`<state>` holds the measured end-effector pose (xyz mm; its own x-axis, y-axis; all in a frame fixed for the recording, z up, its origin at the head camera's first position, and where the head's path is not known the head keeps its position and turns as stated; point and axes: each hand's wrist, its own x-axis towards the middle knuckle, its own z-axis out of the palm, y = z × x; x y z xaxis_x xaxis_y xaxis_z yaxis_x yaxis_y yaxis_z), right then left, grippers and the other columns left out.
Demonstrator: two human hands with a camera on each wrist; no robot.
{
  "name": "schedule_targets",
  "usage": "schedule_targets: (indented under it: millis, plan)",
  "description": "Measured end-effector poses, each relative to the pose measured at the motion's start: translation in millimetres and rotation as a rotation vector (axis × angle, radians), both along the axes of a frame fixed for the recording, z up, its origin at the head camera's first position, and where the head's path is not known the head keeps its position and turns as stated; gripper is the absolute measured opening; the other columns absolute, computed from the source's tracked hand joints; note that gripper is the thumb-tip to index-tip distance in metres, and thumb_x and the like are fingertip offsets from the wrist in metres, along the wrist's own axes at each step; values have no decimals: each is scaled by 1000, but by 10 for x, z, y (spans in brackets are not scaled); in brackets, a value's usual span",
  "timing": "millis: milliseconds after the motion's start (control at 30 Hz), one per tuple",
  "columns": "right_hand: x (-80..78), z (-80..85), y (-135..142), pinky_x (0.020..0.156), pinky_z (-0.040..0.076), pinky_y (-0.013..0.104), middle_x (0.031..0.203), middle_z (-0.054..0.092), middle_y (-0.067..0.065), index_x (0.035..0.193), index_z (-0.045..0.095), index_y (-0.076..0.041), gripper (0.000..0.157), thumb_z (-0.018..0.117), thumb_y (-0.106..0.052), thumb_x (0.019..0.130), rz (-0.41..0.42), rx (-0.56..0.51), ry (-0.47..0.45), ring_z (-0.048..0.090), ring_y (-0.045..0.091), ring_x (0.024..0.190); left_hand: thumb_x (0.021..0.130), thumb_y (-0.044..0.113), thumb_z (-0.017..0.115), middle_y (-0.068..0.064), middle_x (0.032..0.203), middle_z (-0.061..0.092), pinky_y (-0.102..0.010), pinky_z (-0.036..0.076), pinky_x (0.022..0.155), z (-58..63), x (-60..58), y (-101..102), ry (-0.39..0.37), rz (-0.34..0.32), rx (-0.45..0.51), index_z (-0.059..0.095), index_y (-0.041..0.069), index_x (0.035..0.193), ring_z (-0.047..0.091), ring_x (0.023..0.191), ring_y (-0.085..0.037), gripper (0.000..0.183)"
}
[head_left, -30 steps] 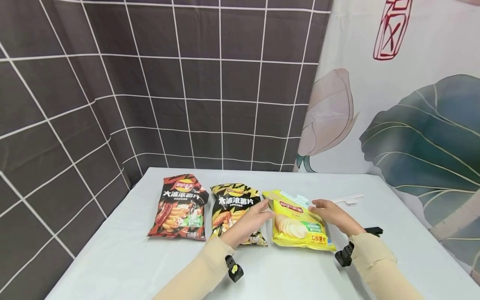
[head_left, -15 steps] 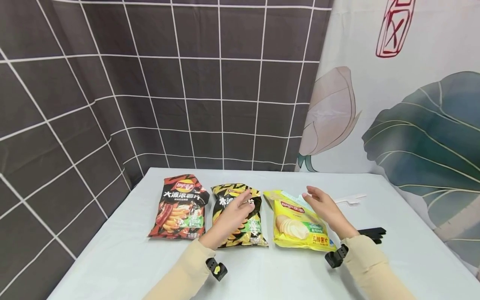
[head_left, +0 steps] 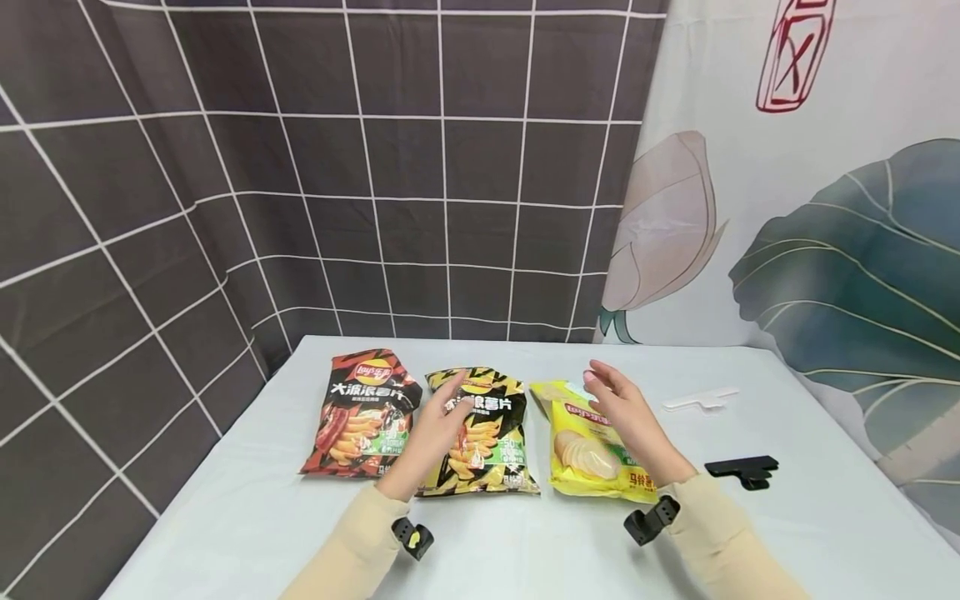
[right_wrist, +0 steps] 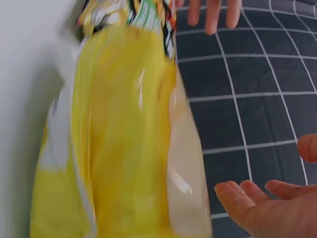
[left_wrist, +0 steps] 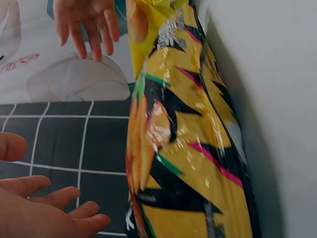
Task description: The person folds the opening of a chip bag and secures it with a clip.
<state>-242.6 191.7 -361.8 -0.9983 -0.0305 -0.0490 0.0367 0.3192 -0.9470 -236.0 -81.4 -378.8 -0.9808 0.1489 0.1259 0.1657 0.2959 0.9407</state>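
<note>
Three bags of potato chips lie in a row on the white table. My left hand (head_left: 429,423) is over the left side of the black-and-yellow chip bag (head_left: 491,454), fingers extended and holding nothing. Its fingers (left_wrist: 64,196) also show apart from that bag in the left wrist view. Over the upper right of the yellow chip bag (head_left: 581,454) is my right hand (head_left: 633,421), with relaxed fingers and nothing in them. In the right wrist view, this yellow bag fills the middle, beside the hand. A red chip bag (head_left: 356,421) lies left of the others.
To the right of the bags lie a white clip (head_left: 701,400) and a black clip (head_left: 742,469). A dark grid-patterned cloth (head_left: 480,158) hangs behind the table (head_left: 510,550), joined by a white floral cloth (head_left: 697,317) on the right.
Both hands have moved left. The left has gone from the gap beside the yellow bag across the black-and-yellow one; the right has left the yellow bag's right edge, exposing the black clip.
</note>
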Motion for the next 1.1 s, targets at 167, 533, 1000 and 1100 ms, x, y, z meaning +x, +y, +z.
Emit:
schedule_targets:
  millis: [167,533,1000,1100]
  plan:
    - [-10,9,-141,108,40,45,154,26,20,153,17,-7,63,42,-34,103,15,-145,-64,33,36,139,99,23,48,-13,157,27,-60,27,112,-82,-48,-75,-24,83,0,35,17,150,26,143,-37,52]
    - [-9,-102,-450,114,31,47,156,20,22,152,18,-2,60,42,-28,103,127,-266,-118,27,38,142,100,21,45,-21,156,24,-59,33,108,-221,-136,-165,-123,120,5,27,12,152,25,142,-42,55]
    - [-47,-328,-845,116,15,58,160,-2,21,154,4,-3,72,45,-28,101,122,-245,-199,5,41,147,100,23,45,-20,160,12,-63,18,114,-325,-225,-171,-214,119,61,16,11,155,14,145,-43,63]
    - [-62,-370,-888,116,12,59,160,-5,22,155,2,-5,74,47,-28,101,110,-254,-225,3,42,146,99,23,45,-20,160,8,-62,17,114,-334,-240,-164,-229,111,86,14,10,155,12,145,-43,65]
